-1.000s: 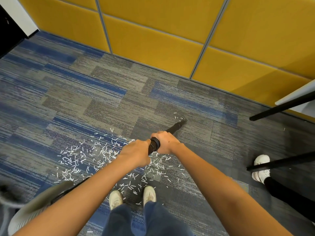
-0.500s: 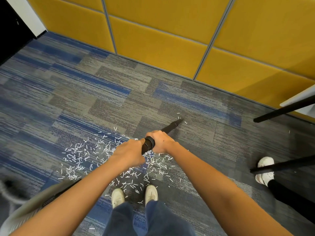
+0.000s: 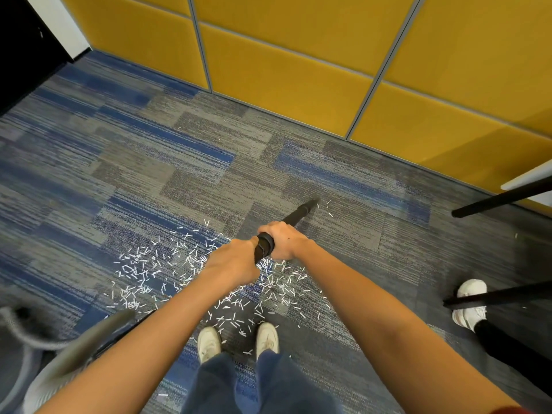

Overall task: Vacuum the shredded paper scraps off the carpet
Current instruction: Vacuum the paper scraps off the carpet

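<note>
We are working in the vacuuming step itself, holding the black vacuum wand in both hands. The right hand is curling round the tube just ahead of its thick cuff and the left hand is wrapping the part just behind it, so both are gripping the wand and neither is free. The wand is slanting forward and to the right, with its nozzle down at the carpet among a few stray pieces, well short of the yellow wall panels. Whether the tip is actually touching the pile we cannot tell. The shredded paper scraps are lying mostly elsewhere: a broad white scatter on the blue and grey tiles under and to the left of our hands, running back to our shoes. We are judging the task as barely dented, since the bulk of the mess is sitting between the nozzle and our feet. The next move is calling for us to draw the nozzle back toward ourselves and leftward into that scatter, working it in overlapping passes with the tip low. We should also be minding the grey hose at our left so it is not dragging through the paper.
</note>
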### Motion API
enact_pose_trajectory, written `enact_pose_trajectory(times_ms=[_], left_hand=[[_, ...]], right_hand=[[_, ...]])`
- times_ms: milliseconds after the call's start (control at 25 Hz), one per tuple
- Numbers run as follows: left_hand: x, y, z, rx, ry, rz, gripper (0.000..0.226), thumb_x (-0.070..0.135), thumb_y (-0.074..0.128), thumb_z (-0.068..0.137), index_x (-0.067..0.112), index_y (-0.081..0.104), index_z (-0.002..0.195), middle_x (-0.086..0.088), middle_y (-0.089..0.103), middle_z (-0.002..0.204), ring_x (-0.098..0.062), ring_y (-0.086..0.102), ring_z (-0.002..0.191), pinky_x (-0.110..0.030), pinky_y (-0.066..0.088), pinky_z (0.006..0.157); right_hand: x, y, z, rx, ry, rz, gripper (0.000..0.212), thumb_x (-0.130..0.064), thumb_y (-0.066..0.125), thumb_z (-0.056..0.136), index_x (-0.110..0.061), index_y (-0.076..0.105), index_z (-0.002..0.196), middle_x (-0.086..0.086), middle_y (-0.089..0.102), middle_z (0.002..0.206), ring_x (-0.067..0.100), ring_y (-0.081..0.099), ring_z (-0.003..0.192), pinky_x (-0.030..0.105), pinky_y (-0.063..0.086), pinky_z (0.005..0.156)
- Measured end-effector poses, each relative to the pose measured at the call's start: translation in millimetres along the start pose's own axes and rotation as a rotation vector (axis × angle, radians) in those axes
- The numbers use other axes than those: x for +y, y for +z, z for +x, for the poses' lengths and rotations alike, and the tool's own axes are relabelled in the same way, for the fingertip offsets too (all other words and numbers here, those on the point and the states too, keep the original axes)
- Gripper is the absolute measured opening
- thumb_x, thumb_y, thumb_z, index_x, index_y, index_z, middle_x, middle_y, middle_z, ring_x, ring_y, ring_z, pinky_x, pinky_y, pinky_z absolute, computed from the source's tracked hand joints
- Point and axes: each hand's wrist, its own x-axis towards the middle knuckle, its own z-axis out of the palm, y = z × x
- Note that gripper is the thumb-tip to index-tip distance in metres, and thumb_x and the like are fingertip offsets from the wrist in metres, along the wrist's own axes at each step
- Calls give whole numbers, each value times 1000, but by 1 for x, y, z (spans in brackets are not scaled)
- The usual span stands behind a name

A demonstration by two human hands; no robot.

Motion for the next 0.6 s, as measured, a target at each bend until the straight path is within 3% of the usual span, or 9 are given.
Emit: enact_pose_trajectory(times_ms=[200,480,600], left_hand=[[7,1,1,10,44,40,52,12,51,86,23,40,136,-6,58,105,-24,55,87,-33,48,73],[13,5,9,-15,73,-41,50,14,55,84,24,44,133,-4,57,96,-24,58,86,-29,47,69],[7,7,5,3,76,-31,53,13,54,84,22,42,135,-4,57,97,-24,57,88,-32,49,74]], right_hand=[[7,-1,-8,-19,30,-35,30,-15,69,79,-9,60,107,13,62,100,29,58,93,40,49,83],[22,1,-12,-28,75,-31,19,-9,63,79,-14,59,97,11,63,95,28,59,90,43,50,85],[15,3,-9,-19,54,-53,25,-10,64,80,-11,60,104,13,61,100,29,57,94,42,49,86]])
